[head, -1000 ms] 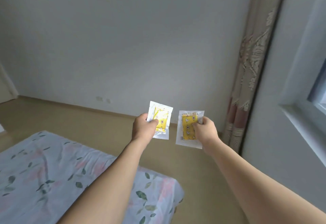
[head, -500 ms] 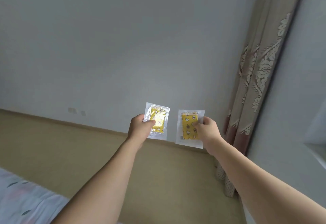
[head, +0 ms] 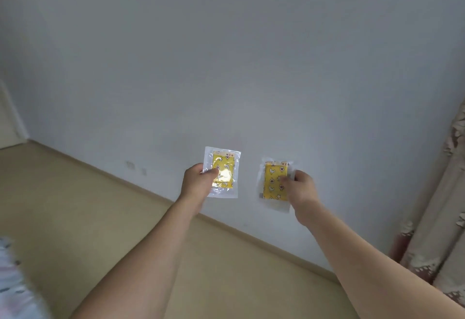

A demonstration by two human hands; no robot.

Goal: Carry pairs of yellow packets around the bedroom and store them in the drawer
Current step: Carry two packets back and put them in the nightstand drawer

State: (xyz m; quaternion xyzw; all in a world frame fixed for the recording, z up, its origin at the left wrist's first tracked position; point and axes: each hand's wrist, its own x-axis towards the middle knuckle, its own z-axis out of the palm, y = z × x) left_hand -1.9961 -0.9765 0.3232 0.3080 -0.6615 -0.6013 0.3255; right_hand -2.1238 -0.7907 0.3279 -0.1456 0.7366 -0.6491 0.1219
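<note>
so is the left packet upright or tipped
Upright. The left packet stands on its short edge, held out before the wall, the left hand pinching its side.

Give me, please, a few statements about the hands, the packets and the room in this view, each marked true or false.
1. Each hand holds one yellow packet. True: the left hand pinches the left packet and the right hand pinches the right packet.
2. The two packets overlap each other. False: they are held apart, with bare wall showing between them.
3. A patterned curtain hangs at the right edge of the view. True.
4. An open drawer is in view below the hands. False: no drawer shows; below the hands is tan floor.
5. The packets lie on the bed. False: both are held up in the air in front of the wall.
</note>
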